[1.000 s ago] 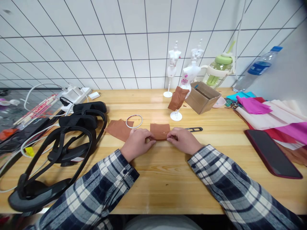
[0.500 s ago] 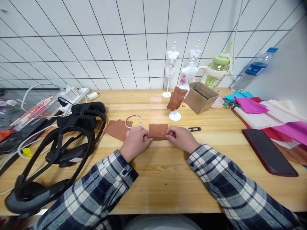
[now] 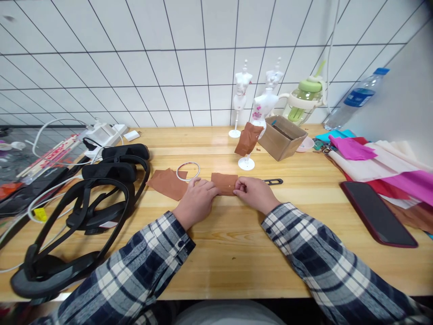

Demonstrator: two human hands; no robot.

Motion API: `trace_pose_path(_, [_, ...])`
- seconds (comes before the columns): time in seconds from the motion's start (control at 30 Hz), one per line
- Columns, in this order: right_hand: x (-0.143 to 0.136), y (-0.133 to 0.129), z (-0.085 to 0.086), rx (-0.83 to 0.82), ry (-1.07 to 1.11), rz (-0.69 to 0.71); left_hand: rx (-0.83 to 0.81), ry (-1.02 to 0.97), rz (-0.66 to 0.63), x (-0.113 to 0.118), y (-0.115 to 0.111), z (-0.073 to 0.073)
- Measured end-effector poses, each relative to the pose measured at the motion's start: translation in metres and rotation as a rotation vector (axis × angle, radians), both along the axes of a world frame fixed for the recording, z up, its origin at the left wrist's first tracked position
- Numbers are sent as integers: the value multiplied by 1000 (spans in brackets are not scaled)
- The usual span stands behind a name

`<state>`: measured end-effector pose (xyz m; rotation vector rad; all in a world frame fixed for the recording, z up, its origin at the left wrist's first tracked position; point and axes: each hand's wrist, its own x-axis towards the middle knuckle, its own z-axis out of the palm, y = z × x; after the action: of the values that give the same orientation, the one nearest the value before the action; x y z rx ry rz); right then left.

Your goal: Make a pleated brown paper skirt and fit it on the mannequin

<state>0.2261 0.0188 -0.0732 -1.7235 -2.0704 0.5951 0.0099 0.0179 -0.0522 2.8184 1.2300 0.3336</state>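
Brown fabric rectangle [image 3: 224, 183] lies between our hands, right fingers [image 3: 237, 187] pinching its edge, left fingers [image 3: 215, 191] pressed together.

Light wooden table [image 3: 216, 262]: brown cloth piece [image 3: 224, 182] near the centre, black strapped headsets [image 3: 110, 172] at nine o'clock, white mannequins [image 3: 246, 164] and cardboard box [image 3: 279, 146] around one, colourful fabrics [image 3: 358, 167] toward two, dark phone [image 3: 379, 214] at three.
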Motion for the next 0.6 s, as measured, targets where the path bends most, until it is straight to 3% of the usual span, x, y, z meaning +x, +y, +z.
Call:
trace_pose_path(0.17, [4, 0, -1, 96, 18, 12, 3, -18, 21, -3, 5, -1])
trace_pose_path(0.3, [7, -3, 4, 311, -30, 178, 10, -12, 14, -4, 9, -2])
trace_pose_path(0.4, [7, -6, 4, 290, -120, 260, 23, -6, 13, -3, 11, -3])
trace_pose_path(0.6, [1, -4, 0, 249, -203, 252, 9, -31, 52, -4, 13, -6])
